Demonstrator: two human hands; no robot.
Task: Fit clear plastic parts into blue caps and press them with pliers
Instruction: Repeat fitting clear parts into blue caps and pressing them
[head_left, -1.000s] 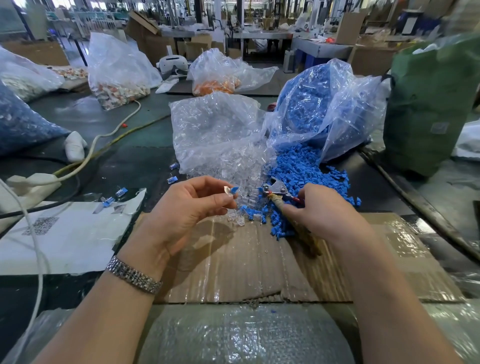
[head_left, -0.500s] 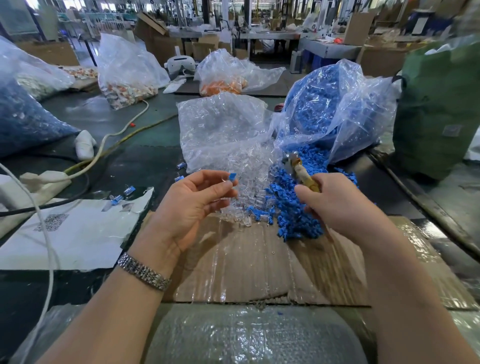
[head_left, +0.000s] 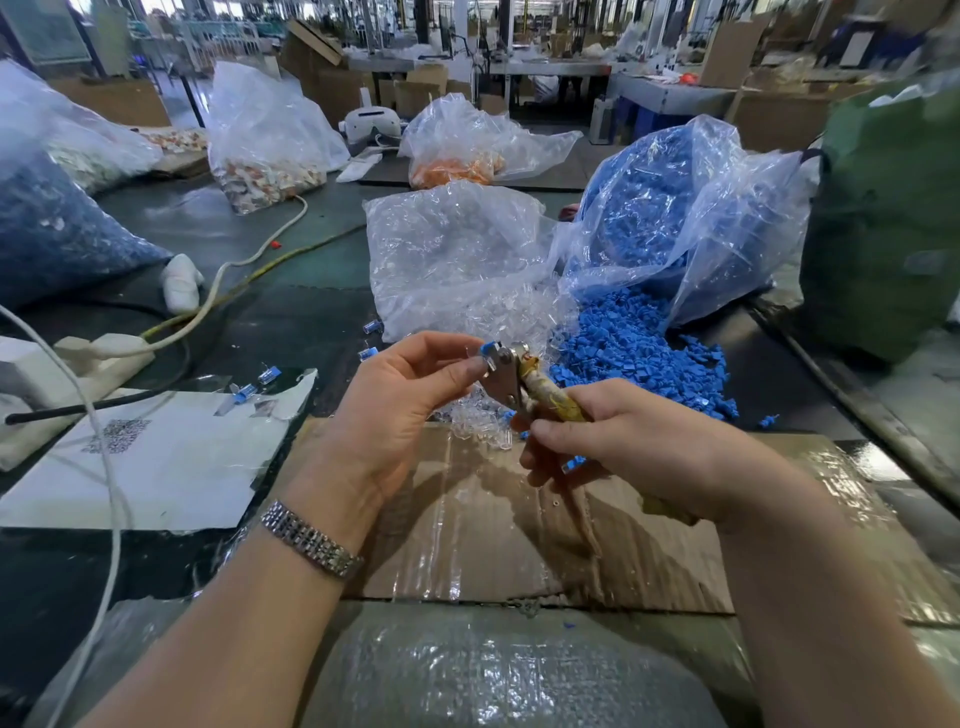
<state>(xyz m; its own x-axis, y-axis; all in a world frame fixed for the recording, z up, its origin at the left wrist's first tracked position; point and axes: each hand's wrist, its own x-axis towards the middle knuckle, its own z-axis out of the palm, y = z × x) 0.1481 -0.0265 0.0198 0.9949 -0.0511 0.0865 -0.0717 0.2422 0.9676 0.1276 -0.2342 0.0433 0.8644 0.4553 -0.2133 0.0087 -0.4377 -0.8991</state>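
Left hand (head_left: 410, 395) pinches a blue cap (head_left: 489, 349) between thumb and fingertips, above the cardboard sheet (head_left: 467, 530). Right hand (head_left: 613, 441) grips the pliers (head_left: 524, 384) by their wrapped handles, metal jaws touching that cap. Loose blue caps (head_left: 639, 358) spill from a bag just behind.

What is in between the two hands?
In the head view, the pliers bridge the gap: the right hand grips their handles, and their metal head meets the small blue cap pinched by the left hand.
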